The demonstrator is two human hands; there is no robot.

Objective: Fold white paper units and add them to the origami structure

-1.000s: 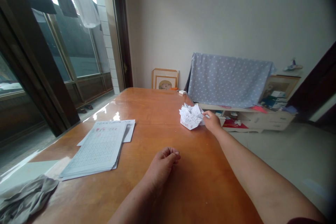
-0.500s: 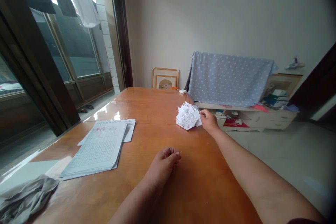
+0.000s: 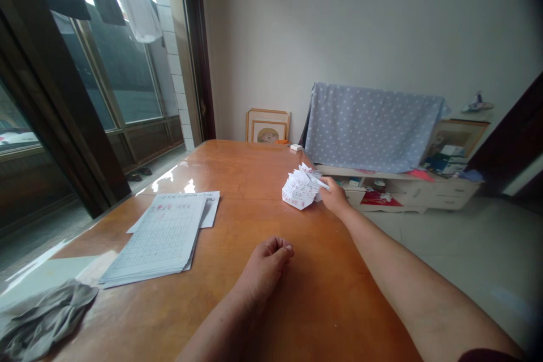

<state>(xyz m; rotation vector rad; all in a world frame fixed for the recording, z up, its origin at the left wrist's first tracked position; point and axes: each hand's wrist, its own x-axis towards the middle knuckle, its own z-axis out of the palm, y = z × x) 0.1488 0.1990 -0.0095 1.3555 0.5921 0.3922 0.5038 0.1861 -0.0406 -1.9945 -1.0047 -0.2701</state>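
Note:
A fanned bundle of folded white paper slips with red marks (image 3: pixel 300 188) sits on the far part of the orange-brown wooden table (image 3: pixel 241 167). My right hand (image 3: pixel 334 197) is at the bundle's right side, its thumb and fingers pinching a white slip at the top. My left hand (image 3: pixel 265 267) rests on the table nearer me, curled in a loose fist and holding nothing. To its left lies a stack of printed grid sheets (image 3: pixel 156 240), which neither hand touches.
A crumpled grey cloth (image 3: pixel 44 322) lies at the table's near left corner. Beyond the far edge stand a low white cabinet (image 3: pixel 418 195) with a polka-dot blue cloth (image 3: pixel 369 127) and a framed picture (image 3: pixel 267 128). Glass doors (image 3: pixel 114 68) run along the left.
My right hand has moved slightly left and now pinches a slip at the bundle's top. The bundle has shifted a little left, and my left hand has stayed in place.

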